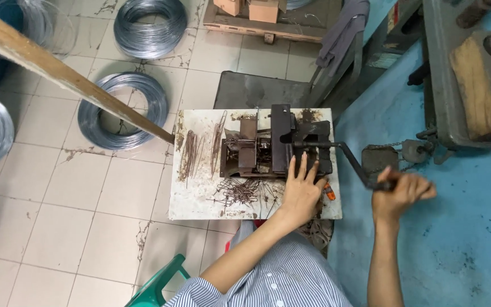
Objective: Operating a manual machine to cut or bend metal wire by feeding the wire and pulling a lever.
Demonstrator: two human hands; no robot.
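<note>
A dark metal wire-bending machine (277, 145) stands on a small white, rust-stained table (194, 199). My left hand (301, 190) lies flat with fingers spread against the machine's near side, next to an orange-handled tool (329, 191). My right hand (402, 193) is closed around the grip of the machine's black crank handle (350, 159), out to the right of the table. A heap of bent rusty wire pieces (242, 191) lies just left of my left hand. Straight wire rods (188, 154) lie along the table's left part.
Coils of grey wire (123, 111) (150, 25) lie on the tiled floor at left. A wooden beam (69, 77) slants down to the table's corner. A heavy grey machine (473, 74) stands at right on blue floor. A green chair edge (157, 287) is below.
</note>
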